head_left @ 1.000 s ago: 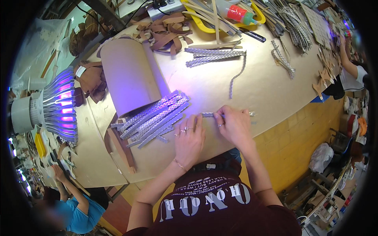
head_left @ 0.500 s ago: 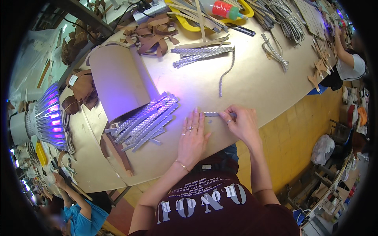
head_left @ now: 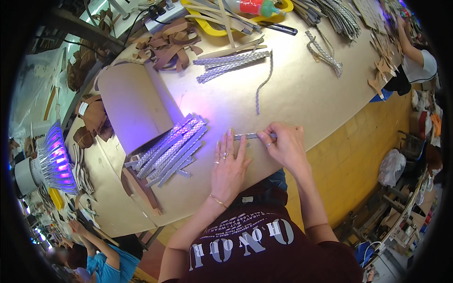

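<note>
A short grey braided strip lies sideways near the table's front edge. My left hand rests flat on the table, fingers stretched out, pressing over the strip's left end. The thumb and fingers of my right hand pinch the strip near its right end. To the left of my left hand is a pile of grey braided strips, partly under a curved brown sheet. Beyond my hands lies a bundle of pale braided strips, and one thin braided cord trails from it toward me.
At the far side stand a yellow tray with flat strips and a red bottle. Near it lie a black cutter knife and brown leather straps. A lit lamp stands at left. Other people work at both sides.
The view has shifted slightly, moving the table things a little leftward. My right fingers have curled further round the strip. My left hand stays flat in place.
</note>
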A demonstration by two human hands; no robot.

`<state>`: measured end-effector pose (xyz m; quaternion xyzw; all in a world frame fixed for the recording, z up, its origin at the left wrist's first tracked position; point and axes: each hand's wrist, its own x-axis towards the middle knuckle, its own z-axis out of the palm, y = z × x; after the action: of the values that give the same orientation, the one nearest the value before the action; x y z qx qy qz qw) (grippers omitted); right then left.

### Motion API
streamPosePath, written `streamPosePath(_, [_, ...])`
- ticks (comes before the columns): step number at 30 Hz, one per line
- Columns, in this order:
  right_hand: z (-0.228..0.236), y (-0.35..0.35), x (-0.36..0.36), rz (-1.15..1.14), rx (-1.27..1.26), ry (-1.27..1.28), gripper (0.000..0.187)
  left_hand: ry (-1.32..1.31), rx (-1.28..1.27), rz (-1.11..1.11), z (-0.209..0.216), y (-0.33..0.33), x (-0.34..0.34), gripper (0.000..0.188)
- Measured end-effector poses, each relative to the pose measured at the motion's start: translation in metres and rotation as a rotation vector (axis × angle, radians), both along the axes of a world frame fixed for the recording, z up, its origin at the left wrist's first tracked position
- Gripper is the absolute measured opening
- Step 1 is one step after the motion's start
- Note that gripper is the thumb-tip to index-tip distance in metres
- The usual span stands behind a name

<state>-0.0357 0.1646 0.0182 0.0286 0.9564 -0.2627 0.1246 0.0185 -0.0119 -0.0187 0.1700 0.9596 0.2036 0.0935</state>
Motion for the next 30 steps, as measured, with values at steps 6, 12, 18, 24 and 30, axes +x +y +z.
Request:
streamPosePath(6, [-0.002, -0.003, 0.003, 0.005, 0.055, 0.040, 0.029, 0.065, -0.115, 0.049, 0.002, 0.022, 0.003, 0.067])
streamPosePath(12, [0.007, 0.033, 0.000, -0.208, -0.155, -0.120, 0.032, 0.061, -0.142, 0.062, 0.001, 0.025, 0.003, 0.066])
streamPosePath(18, [0.004, 0.038, 0.004, -0.178, -0.109, -0.064, 0.027, 0.052, -0.160, 0.042, 0.004, 0.025, 0.002, 0.065])
streamPosePath(24, [0.004, 0.034, 0.005, -0.183, -0.098, -0.042, 0.026, 0.050, -0.254, 0.020, 0.009, 0.027, 0.000, 0.063])
streamPosePath(30, [0.001, 0.031, 0.007, -0.147, 0.005, -0.013, 0.027, 0.014, -0.303, 0.019, 0.019, 0.033, -0.001, 0.067])
